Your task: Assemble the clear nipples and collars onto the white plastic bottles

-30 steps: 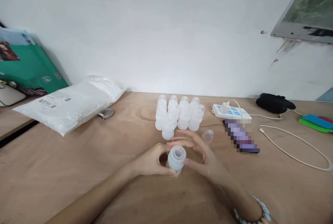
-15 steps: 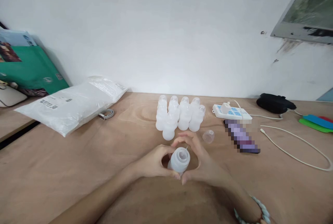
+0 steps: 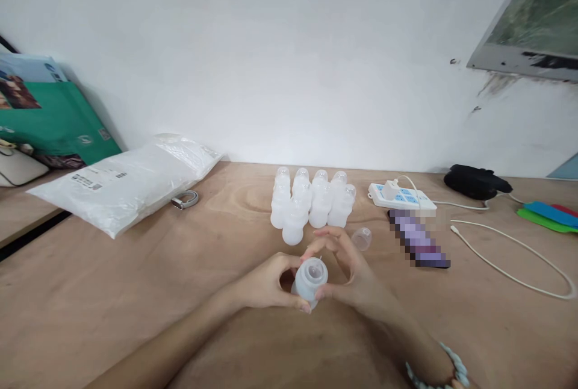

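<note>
A brown wooden tabletop (image 3: 194,262) lies under the uncapped baby bottle (image 3: 309,286) and meets a white wall (image 3: 289,64) behind it. Far left of the bottle, a green printed packet (image 3: 63,115) leans on the wall; a grey wristwatch (image 3: 185,199) lies nearer. To the bottle's right are a white power strip (image 3: 397,197), a pixelated phone (image 3: 418,238) and a pale cable (image 3: 519,292).

Left of the bottle rests a white plastic mailer (image 3: 126,187), contents hidden. The left hand (image 3: 266,283) is curled closed around the bottle's left side. Behind the bottle stand capped translucent bottles (image 3: 311,199), 4 domes along the back. The right hand (image 3: 350,277), arched half open, grips its collar by thumb and fingertip. Beyond that hand lies 1 loose clear cap (image 3: 362,238).
</note>
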Motion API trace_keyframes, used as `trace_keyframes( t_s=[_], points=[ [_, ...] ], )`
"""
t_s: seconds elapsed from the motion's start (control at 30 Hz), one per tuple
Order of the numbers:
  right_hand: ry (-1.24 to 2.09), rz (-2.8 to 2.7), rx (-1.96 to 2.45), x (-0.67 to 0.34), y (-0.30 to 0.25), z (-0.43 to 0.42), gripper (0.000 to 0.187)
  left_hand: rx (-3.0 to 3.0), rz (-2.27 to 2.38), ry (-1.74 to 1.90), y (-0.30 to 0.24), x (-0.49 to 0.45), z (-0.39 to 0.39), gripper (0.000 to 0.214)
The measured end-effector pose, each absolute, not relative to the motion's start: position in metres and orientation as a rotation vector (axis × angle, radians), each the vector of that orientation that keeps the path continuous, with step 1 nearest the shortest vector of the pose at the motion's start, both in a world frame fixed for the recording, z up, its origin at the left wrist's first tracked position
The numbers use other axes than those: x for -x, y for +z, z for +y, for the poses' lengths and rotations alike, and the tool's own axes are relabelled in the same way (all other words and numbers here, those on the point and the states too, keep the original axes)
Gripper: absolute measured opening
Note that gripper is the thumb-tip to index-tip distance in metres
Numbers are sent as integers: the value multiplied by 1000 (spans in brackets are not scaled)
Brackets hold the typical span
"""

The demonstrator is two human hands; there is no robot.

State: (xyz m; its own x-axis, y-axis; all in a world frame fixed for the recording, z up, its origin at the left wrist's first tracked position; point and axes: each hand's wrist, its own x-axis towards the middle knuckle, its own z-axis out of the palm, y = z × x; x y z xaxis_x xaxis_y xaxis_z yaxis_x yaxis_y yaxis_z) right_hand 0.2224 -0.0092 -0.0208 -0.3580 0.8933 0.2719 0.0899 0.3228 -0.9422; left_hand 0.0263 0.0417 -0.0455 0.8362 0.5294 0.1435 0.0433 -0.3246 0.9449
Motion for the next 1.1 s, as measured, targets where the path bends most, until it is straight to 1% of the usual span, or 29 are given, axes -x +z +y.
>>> trace_keyframes(
  t_s=[0.07,0.13,0.2,0.27,0.33,0.4,0.47,0.57,0.67,0.77,0.93,1.0,1.1],
  points=[
    [1037,-1674,1064,-218,-24,-11,64,-1852,425,515,-44,-27,40,26],
    [993,-1675,1145,-216,-26,-12,65,-1854,426,521,-43,-28,40,26],
    [1045,-1716,1068,-219,-26,-11,71,-1852,418,518,-42,-29,40,25],
    [1170,-1774,905,-225,-22,-8,73,-1856,407,520,-42,-28,41,25],
    [1288,-1798,775,-231,-18,-4,71,-1865,420,533,-43,-27,42,32],
    [1317,-1742,753,-233,-15,-3,73,-1871,456,536,-44,-26,43,38],
    [1249,-1660,839,-231,-15,-3,75,-1874,486,523,-46,-25,42,34],
    [1146,-1595,991,-226,-20,-7,63,-1862,506,522,-48,-26,40,27],
    [1051,-1555,1020,-221,-26,-11,54,-1841,578,545,-51,-28,36,30],
    [878,-1560,1043,-217,-33,-12,48,-1870,684,595,-55,-32,33,32],
    [620,-1601,1075,-216,-39,-12,42,-1940,825,683,-57,-35,29,31],
    [678,-1674,1037,-220,-35,-10,39,-1957,828,693,-55,-35,30,31],
    [809,-1791,931,-232,-26,-3,50,-1945,769,673,-52,-34,32,31]
  ],
)
